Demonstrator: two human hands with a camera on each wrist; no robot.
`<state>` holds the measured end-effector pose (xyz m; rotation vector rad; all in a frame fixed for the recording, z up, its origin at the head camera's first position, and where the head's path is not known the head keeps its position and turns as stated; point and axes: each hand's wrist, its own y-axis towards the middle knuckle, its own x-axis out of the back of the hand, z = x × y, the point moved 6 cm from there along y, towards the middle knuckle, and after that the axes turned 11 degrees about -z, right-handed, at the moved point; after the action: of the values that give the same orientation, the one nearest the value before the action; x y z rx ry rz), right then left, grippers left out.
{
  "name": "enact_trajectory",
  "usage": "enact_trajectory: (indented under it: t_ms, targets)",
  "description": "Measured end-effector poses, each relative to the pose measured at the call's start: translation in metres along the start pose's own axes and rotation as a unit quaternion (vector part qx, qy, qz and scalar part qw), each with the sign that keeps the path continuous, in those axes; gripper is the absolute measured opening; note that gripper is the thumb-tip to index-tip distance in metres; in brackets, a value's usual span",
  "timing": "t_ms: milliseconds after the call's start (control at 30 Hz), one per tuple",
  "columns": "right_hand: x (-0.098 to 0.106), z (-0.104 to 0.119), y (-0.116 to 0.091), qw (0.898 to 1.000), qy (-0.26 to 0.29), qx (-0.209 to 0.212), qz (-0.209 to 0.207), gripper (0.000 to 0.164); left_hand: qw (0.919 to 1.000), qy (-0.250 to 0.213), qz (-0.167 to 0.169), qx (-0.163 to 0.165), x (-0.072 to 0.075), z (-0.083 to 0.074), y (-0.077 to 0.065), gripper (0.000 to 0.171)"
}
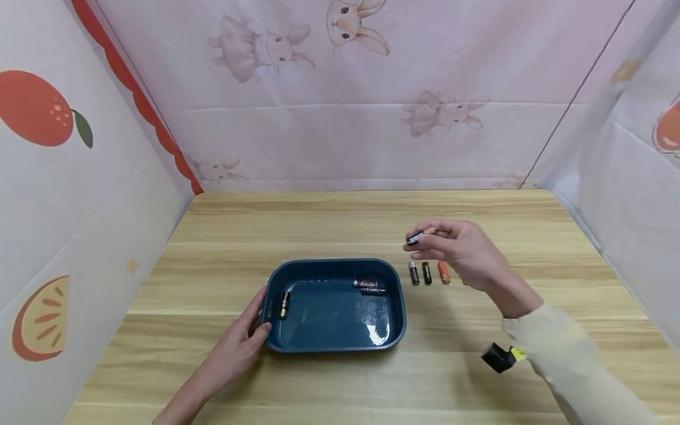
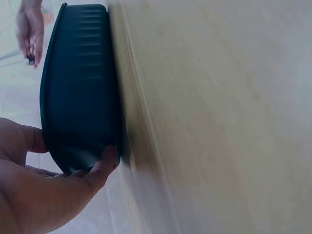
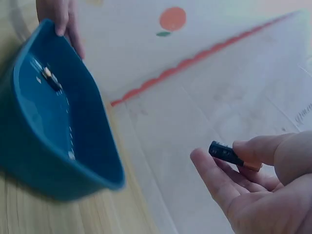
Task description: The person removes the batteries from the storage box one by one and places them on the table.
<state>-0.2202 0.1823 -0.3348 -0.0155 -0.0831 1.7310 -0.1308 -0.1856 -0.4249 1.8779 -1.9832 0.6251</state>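
My right hand point(image 1: 467, 251) is raised above the table, right of a dark blue plastic tray point(image 1: 324, 321). Between thumb and fingers it pinches a black battery point(image 3: 226, 152) with a copper-coloured end. At the tray's left side my left hand point(image 1: 241, 342) grips the wall, thumb near the rim and fingers against the outside. Inside the tray, a black-and-gold battery point(image 1: 284, 305) lies at the left; a dark red battery point(image 1: 365, 284) and a black battery point(image 1: 373, 291) lie side by side at the upper right.
Below my right hand, a silver-and-black battery point(image 1: 414, 273), a black battery point(image 1: 427, 273) and an orange battery point(image 1: 444, 273) lie in a row on the wooden table point(image 1: 340, 383). Printed cloth walls point(image 1: 340, 141) enclose the table's back and sides.
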Motion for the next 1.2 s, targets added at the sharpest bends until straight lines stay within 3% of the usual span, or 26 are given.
enact_trajectory:
  t_ms: [267, 433, 767, 1067, 1200]
  targets:
    - [0.043, -0.013, -0.01, 0.999, 0.008, -0.014, -0.046, 0.03, 1.0, 0.0, 0.0, -0.001, 0.0, 0.0, 0.001, 0.067]
    - [0.063, -0.026, -0.015, 0.998, -0.008, -0.028, -0.064, 0.035, 1.0, -0.001, -0.002, 0.001, 0.002, 0.0, 0.0, 0.067]
    - [0.097, -0.057, -0.022, 0.993, 0.017, -0.047, -0.108, 0.035, 1.0, -0.001, 0.004, 0.008, 0.001, 0.0, 0.001, 0.067]
    - [0.119, -0.086, -0.027, 0.988, -0.025, -0.097, -0.114, 0.025, 1.0, 0.0, 0.005, 0.006, 0.001, -0.002, 0.001, 0.067]
    - [0.124, -0.097, -0.028, 0.985, -0.072, -0.1, -0.118, 0.032, 1.0, 0.004, 0.003, 0.006, 0.001, -0.002, 0.001, 0.067]
